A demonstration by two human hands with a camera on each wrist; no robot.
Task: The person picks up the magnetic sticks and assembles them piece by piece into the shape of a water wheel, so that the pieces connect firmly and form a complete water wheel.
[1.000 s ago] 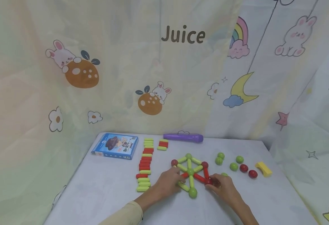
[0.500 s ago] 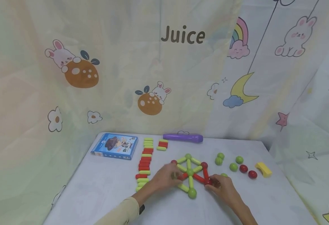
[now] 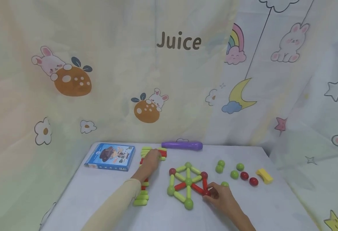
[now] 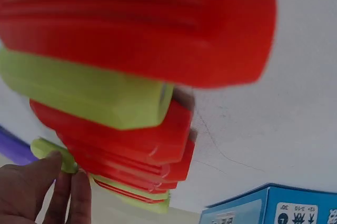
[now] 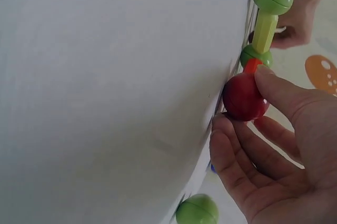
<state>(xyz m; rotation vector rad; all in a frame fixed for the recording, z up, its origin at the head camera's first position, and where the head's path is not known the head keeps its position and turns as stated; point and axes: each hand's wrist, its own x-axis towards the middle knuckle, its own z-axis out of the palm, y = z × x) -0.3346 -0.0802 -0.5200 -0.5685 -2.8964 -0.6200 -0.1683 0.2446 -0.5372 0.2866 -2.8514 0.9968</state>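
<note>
My left hand (image 3: 151, 160) reaches over the column of magnetic rods and pinches a yellow-green rod (image 4: 41, 149) at its far end, as the left wrist view shows. My right hand (image 3: 222, 197) holds a red ball (image 5: 244, 97) between thumb and fingers. That ball is the right corner of a flat wheel of rods and balls on the table. A green ball (image 3: 188, 181) forms the hub, with red and yellow-green spokes. Rim rods join most of the outer balls; a gap lies between the held red ball and the front green ball (image 3: 188, 203).
Loose green balls (image 3: 234, 174) and red balls (image 3: 254, 181) lie to the right, near a yellow block (image 3: 264, 176). A purple microphone-shaped object (image 3: 181, 146) lies at the back edge. A blue box (image 3: 111, 156) sits at the back left. Red rods (image 4: 137, 24) line up beside the left arm.
My left hand has left the wheel's left green ball, which now joins the rim rods, and moved back and left to the rods. My right hand still holds the red ball. The head view has shifted slightly.
</note>
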